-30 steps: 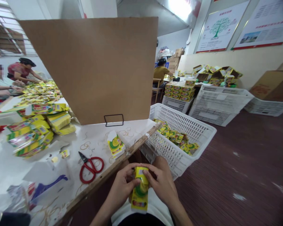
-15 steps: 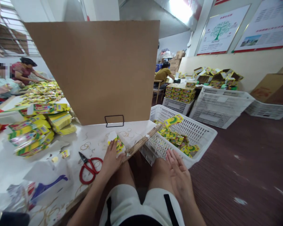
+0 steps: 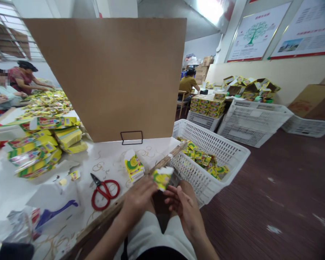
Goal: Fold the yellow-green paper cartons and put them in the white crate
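Note:
Over the table's front edge, my left hand [image 3: 139, 196] pinches a small yellow-and-green carton [image 3: 162, 177] with white flaps at its top. My right hand [image 3: 186, 211] is just right of the carton's lower edge, palm turned inward, fingers loosely bent and apart. Whether its fingertips touch the carton I cannot tell. A short stack of similar flat cartons [image 3: 134, 166] lies on the white table near the wooden edge strip. Left of my left hand rest red-handled scissors [image 3: 104, 193].
A white plastic basket [image 3: 233, 151] with yellow packets stands right of the table. A large cardboard panel [image 3: 108, 79] rises behind a black wire stand [image 3: 131, 138]. Bundled cartons [image 3: 34, 153] are piled at left, rubber bands lie scattered, and co-workers sit farther off.
My left hand has lifted a carton off the stack and moved right. My right hand has swung left towards it from beside the basket. The yellow carton above the basket has dropped out of sight.

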`<state>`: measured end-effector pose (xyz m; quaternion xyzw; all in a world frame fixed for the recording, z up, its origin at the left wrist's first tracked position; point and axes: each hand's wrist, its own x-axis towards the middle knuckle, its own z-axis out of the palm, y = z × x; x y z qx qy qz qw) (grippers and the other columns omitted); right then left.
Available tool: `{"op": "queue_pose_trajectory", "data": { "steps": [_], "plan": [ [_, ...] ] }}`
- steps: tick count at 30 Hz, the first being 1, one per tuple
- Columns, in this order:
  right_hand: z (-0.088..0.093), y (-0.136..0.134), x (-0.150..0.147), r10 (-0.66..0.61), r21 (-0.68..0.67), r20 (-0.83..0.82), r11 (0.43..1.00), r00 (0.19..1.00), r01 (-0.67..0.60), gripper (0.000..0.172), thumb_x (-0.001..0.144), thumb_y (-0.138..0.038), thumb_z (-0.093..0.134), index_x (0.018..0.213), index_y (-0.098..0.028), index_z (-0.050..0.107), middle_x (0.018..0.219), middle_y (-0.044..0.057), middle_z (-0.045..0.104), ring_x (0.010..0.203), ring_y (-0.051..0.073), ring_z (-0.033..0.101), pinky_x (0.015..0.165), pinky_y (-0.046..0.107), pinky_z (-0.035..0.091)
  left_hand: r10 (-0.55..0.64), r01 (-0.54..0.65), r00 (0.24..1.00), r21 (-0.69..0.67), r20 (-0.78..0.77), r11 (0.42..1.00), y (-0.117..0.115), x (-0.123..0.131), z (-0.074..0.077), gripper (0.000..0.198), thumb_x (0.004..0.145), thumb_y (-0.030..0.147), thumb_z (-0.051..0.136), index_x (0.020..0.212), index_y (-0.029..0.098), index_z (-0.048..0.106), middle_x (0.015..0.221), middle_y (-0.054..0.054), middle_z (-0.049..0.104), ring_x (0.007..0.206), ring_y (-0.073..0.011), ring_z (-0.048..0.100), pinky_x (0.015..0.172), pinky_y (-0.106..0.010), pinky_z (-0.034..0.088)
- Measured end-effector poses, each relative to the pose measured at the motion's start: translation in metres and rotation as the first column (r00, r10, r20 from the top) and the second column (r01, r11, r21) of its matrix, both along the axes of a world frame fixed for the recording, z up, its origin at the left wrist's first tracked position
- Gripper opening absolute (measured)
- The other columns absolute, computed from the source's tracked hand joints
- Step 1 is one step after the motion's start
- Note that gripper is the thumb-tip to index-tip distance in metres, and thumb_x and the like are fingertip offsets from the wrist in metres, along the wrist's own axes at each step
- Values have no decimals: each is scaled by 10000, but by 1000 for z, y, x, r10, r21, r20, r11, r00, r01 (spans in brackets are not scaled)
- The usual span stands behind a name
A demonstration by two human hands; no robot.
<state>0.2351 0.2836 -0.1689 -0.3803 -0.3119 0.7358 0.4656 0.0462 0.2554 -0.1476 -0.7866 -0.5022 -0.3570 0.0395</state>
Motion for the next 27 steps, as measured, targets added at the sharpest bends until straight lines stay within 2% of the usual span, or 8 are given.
{"op": "queue_pose_trajectory", "data": {
  "steps": [3, 5, 7, 9, 12, 15, 18, 27],
  "plan": [
    [1, 0, 0, -8, 85, 11, 996, 1000, 7, 330, 635, -411, 801, 824, -156, 708, 692, 20, 702, 508, 90, 539, 493, 195, 418, -282, 285, 957, 43, -65, 958, -16, 33, -4, 252, 889, 80, 469, 1057, 137, 648, 1024, -78, 714, 1095, -178, 606, 1012, -313, 448],
    [1, 1, 1, -24, 112, 14, 993, 1000, 22, 314, 597, -394, 824, 757, -160, 691, 657, -4, 682, 502, 83, 522, 484, 187, 405, -289, 290, 952, -3, 99, 957, -20, 41, -4, 264, 864, 92, 532, 1098, 162, 631, 1145, -92, 668, 1174, -195, 556, 1043, -330, 420],
    [1, 1, 1, -20, 128, 15, 992, 1000, 18, 346, 595, -400, 825, 799, -164, 676, 658, -6, 678, 527, 94, 542, 500, 189, 416, -168, 207, 889, -46, 427, 977, -20, 41, -3, 359, 853, 170, 578, 1212, 189, 574, 1328, -120, 543, 1278, -240, 456, 1076, -380, 376],
    [-1, -2, -3, 6, 143, 6, 990, 1000, -6, 391, 609, -398, 820, 877, -181, 636, 649, -8, 678, 533, 112, 567, 513, 204, 433, -18, 193, 659, -146, 752, 970, -17, 38, 0, 479, 859, 282, 582, 1321, 200, 485, 1419, -136, 441, 1307, -281, 413, 1074, -418, 366],
    [-7, -8, -10, 67, 165, -34, 984, 997, -60, 372, 651, -390, 798, 886, -198, 583, 654, -1, 685, 528, 128, 590, 511, 219, 438, 155, 482, 272, -274, 950, 832, -13, 34, 3, 501, 855, 424, 568, 1295, 188, 529, 1334, -143, 536, 1209, -315, 512, 987, -430, 442],
    [-10, -11, -14, 108, 196, -60, 976, 992, -95, 297, 688, -367, 777, 850, -184, 608, 739, 25, 705, 622, 140, 625, 593, 240, 472, 272, 704, 95, -258, 958, 662, -14, 35, 5, 524, 780, 482, 646, 1196, 165, 623, 1202, -153, 630, 1111, -319, 578, 925, -404, 473],
    [-9, -9, -12, 86, 211, -11, 974, 996, -81, 249, 705, -351, 767, 838, -176, 651, 814, 37, 709, 737, 149, 633, 689, 253, 484, 270, 708, 64, -234, 961, 666, -15, 36, 6, 535, 716, 459, 721, 1153, 158, 652, 1132, -152, 661, 1045, -300, 608, 894, -370, 479],
    [-9, -12, -12, 31, 287, 203, 954, 979, -90, 306, 717, -416, 732, 784, -135, 633, 745, 53, 667, 696, 166, 584, 659, 280, 476, 293, 457, 260, -385, 920, 802, -9, 41, -13, 409, 782, 461, 645, 1010, 122, 651, 946, -111, 702, 855, -238, 653, 747, -317, 515]
  ]
}}
